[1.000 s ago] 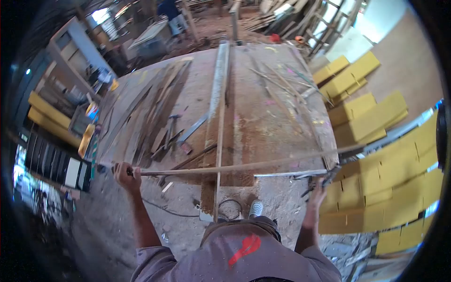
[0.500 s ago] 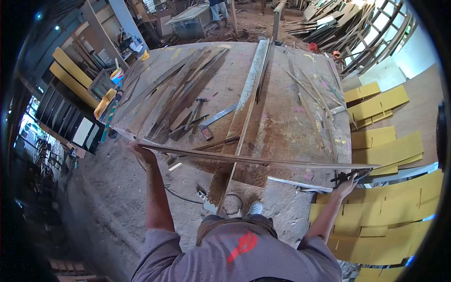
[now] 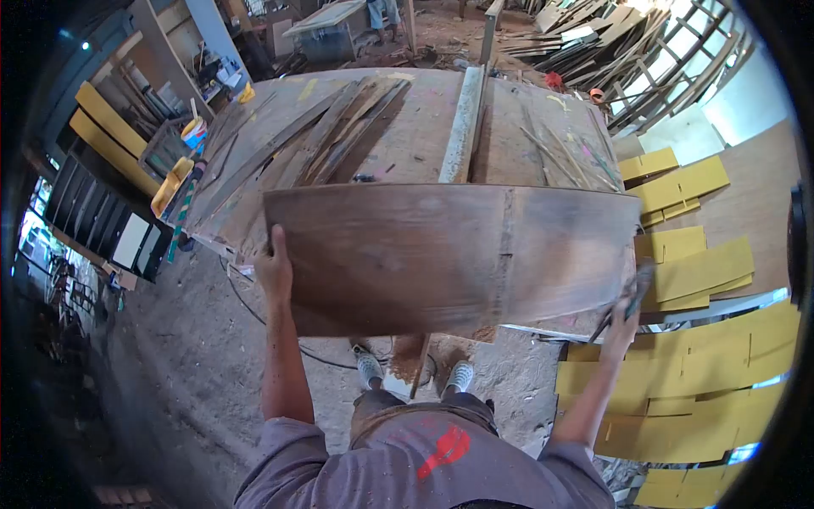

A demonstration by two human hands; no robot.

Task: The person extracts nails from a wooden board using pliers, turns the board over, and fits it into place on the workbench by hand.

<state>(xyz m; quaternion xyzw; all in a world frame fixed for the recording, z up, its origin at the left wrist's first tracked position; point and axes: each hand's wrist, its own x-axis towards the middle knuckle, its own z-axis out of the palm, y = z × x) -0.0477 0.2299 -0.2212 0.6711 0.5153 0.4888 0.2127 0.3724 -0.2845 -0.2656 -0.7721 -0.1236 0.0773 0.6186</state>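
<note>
A wide brown wooden board (image 3: 390, 254) is tilted up in front of me, its broad face showing, with a dark strip running across it right of the middle. My left hand (image 3: 274, 267) grips its left edge, the thumb lying on the face. At the lower right corner, my right hand (image 3: 623, 321) is closed round a dark hand tool (image 3: 644, 278), blurred and of a kind I cannot make out. That hand is beside the board's right edge; whether its fingers also grip the board is unclear. Most of the near tabletop is hidden behind the board.
Behind the board stretches a large worktable (image 3: 280, 97) with long wood strips (image 3: 339, 127) and a pale straight rail (image 3: 462, 123). Yellow slotted panels (image 3: 704, 339) stand at the right. A cable (image 3: 246, 297) lies on the dusty floor. A person (image 3: 383, 17) stands far back.
The board has turned from edge-on to showing its broad face, and now covers the hammer and sawdust on the table. My left hand has shifted slightly right.
</note>
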